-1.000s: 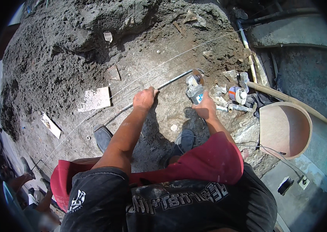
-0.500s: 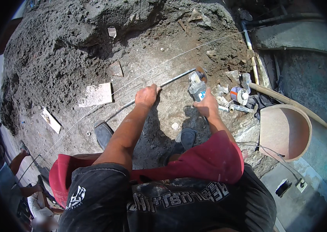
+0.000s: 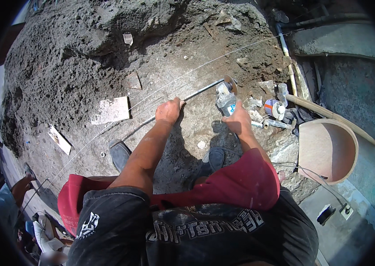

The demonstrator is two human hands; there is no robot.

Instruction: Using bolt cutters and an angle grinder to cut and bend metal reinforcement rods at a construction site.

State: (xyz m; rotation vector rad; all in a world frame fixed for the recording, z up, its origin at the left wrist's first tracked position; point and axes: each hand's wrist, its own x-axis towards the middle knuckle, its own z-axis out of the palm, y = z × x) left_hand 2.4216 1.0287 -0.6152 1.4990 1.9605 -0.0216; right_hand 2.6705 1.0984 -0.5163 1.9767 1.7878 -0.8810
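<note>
My left hand [image 3: 168, 111] is closed around a thin metal rod [image 3: 200, 89] that runs slantwise over the ground from near my left shoe to the grinder. An angle grinder [image 3: 226, 98] with a grey-blue body is gripped in my right hand [image 3: 239, 119]. Its round brown disc [image 3: 230, 84] meets the far right end of the rod, or sits right against it; I cannot tell whether it is spinning. The fingers of my right hand are partly hidden behind the tool.
A heap of grey sand [image 3: 63, 57] rises at the far left. Taut string [image 3: 183, 74] crosses beyond the rod. Broken tiles [image 3: 113, 110] lie at left. On the right are a can [image 3: 274, 109], a wooden pole [image 3: 329, 117], a curved tan basin [image 3: 327, 150] and a power cord [image 3: 300, 168]. Another person [image 3: 7, 197] is at lower left.
My hands, the rod and the grinder stay almost where they were. The view has shifted very slightly, and the person at lower left has moved a little.
</note>
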